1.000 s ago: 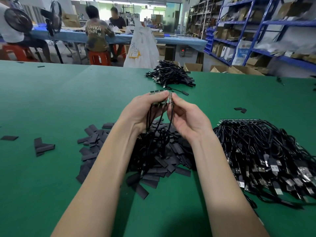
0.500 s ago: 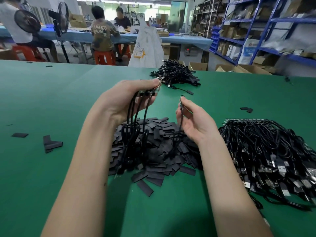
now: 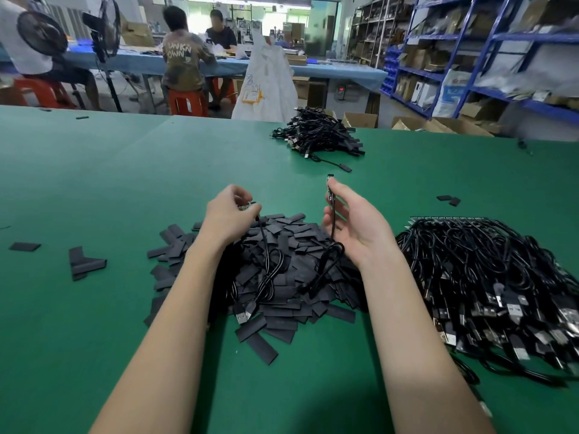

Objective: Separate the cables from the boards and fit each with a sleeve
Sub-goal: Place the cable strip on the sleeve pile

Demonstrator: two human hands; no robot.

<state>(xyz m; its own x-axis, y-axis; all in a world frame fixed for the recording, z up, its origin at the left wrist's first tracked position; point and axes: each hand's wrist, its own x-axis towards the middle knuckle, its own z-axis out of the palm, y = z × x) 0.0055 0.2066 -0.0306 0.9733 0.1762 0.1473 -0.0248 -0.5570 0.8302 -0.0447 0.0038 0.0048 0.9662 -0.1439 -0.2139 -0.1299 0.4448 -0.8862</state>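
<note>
Pinching one cable (image 3: pixel 331 214) upright, board end up, my right hand (image 3: pixel 354 227) hovers over the sleeves (image 3: pixel 282 277) mid-surface; my left hand (image 3: pixel 228 214) grips remaining boards (image 3: pixel 247 206).

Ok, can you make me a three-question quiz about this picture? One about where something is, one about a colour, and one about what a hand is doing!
1. Where is the pile of flat black sleeves?
A. On the table between the two arms
B. On the blue shelves
C. On an orange stool

2. What colour is the table?
A. Red
B. Green
C. White

3. What is the right hand doing?
A. Lying flat on the table
B. Pointing at the fan
C. Holding up one black cable

Answers:
1. A, the sleeves lie heaped on the table between the forearms.
2. B, the whole tabletop is green.
3. C, the thumb and fingers pinch the cable near its top end, and the rest hangs down onto the sleeves.
</note>
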